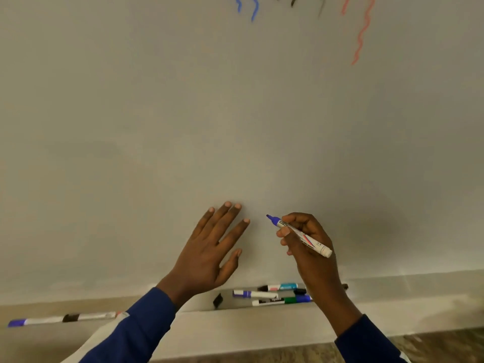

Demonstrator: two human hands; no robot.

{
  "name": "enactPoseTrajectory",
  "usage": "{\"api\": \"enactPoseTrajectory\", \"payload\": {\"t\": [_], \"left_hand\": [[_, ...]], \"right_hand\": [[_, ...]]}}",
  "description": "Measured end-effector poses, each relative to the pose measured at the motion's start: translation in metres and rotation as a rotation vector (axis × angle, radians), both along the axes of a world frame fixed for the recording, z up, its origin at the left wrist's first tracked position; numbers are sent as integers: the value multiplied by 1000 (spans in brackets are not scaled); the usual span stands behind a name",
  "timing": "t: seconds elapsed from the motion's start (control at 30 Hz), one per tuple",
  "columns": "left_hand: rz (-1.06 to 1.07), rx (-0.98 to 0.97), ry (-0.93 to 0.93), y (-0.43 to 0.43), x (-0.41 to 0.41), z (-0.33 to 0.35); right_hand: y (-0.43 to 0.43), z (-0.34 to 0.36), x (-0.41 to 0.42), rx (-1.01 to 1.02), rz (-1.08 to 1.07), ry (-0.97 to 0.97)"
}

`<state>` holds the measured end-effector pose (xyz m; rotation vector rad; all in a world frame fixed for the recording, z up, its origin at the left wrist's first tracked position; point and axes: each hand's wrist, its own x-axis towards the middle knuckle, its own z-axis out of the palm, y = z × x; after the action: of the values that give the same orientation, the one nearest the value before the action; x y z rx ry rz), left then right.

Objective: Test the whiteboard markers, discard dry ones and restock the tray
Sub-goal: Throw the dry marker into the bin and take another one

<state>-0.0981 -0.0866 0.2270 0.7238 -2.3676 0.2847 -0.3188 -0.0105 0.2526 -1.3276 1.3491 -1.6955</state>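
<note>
My left hand (212, 244) sits just left of centre in the lower part of the frame, fingers straight and spread wide, palm facing the whiteboard (235, 113). I cannot tell whether it lies on the surface or is held just off it. My right hand (306, 239) is beside it, to the right, with fingers and thumb curled round the white barrel of an uncapped blue marker (301, 236). The marker slants with its blue tip up and to the left, in the gap between my two hands and close to the board; whether the tip touches is unclear.

Below my hands, at lower centre, the tray (235, 326) runs along the foot of the board. Three capped markers lie in it lengthwise: a teal marker (284, 286) at the back, a blue-banded marker (254, 294) in the middle and a green marker (281, 300) at the front. At the lower left two more lie end to end, a blue-capped marker (18, 322) and a black-banded marker (73, 317).

Along the top edge of the frame the board carries blue squiggles (253, 9), black squiggles (293, 1) and red squiggles (362, 35).
</note>
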Motion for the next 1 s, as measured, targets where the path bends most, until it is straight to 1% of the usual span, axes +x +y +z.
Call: {"api": "enactPoseTrajectory", "payload": {"t": [0.13,0.23,0.37,0.5,0.63,0.7,0.8,1.0], "left_hand": [[25,112,-35,15,13,-63],[82,237,-38,24,23,-112],[230,425,1,32,30,-166],[431,666,71,31,27,-199],[580,846,93,25,19,-220],[622,891,55,21,14,-227],[644,876,-40,15,9,-237],[706,862,-60,1,-1,-243]], "right_hand": [[11,-41,-2,176,48,-102],[19,-67,-4,285,63,-175],[24,-97,-4,423,44,-215],[25,-119,-5,514,45,-262],[26,-135,-1,600,47,-317],[27,-140,1,641,61,-331],[31,-145,4,667,82,-302],[33,-148,11,702,87,-245]]}}
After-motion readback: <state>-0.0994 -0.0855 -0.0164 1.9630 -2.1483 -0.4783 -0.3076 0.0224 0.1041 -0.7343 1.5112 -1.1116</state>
